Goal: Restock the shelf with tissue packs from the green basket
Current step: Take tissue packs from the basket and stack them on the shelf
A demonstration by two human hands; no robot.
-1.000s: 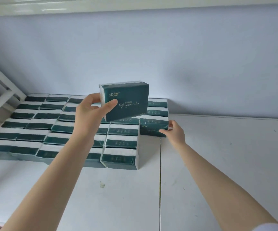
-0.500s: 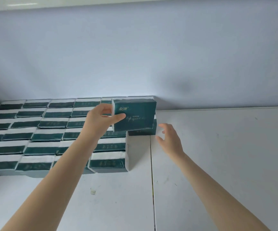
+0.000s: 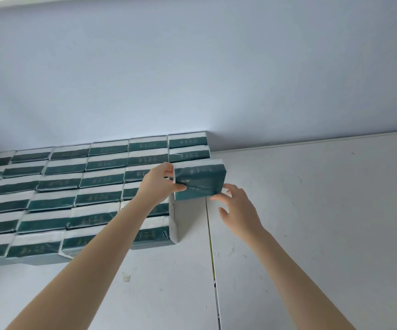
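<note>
Head view: the held tissue pack (image 3: 199, 181) is now down at shelf level, where a second ago it was carried high above the rows. It is being set in at the right end of the stocked block (image 3: 73, 198), just near of the two packs (image 3: 189, 148) that begin the rightmost column against the back wall (image 3: 192, 67). The pack's left end is clamped in the grip of the left hand (image 3: 159, 184), thumb laid across the front face and fingers tucked behind. The right hand (image 3: 236, 206) has been taken off the column's end pack and brought to the new pack's near right corner. Its grip is apart, fingers spread, and whether the tips actually touch the wrapper cannot be told. The pack is seen tilted, its top leaning far, not yet squared against its neighbours. White shelf (image 3: 323, 210) is left bare to the right, and the green basket is not in view. Placement is judged nearly done: the pack has only to be pushed back flush and let go, with the rest of this column to be filled after it.
</note>
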